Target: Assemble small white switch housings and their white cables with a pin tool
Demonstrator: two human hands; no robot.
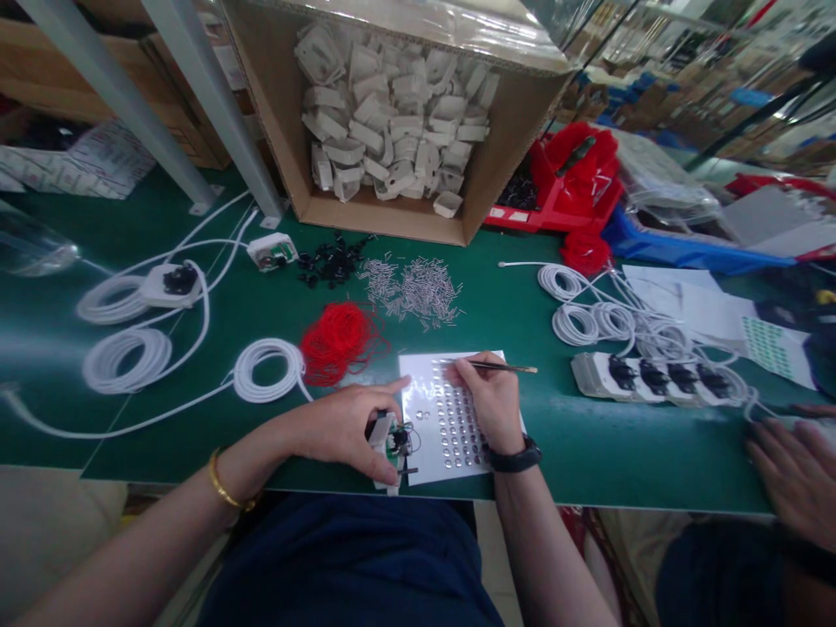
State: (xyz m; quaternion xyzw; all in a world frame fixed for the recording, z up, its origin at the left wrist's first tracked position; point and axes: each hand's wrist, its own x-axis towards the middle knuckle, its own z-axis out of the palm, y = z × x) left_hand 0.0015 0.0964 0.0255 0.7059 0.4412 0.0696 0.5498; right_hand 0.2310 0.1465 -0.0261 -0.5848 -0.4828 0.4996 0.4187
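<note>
My left hand grips a white plastic housing with a green circuit board and black parts inside, at the table's front edge. Its index finger stretches onto the corner of a white sheet. Rows of small round shiny dots cover the sheet's right side, with a few more dots at its left. My right hand rests over that sheet, closed around slim tweezers. Their rear end points right, and the tips lie near the top row of dots. A white cable coil lies left of my left hand.
Behind are red wires, metal pins, black parts and a carton of white housings. At right stand assembled housings, cable coils and a co-worker's hand. More coiled cables spread at left.
</note>
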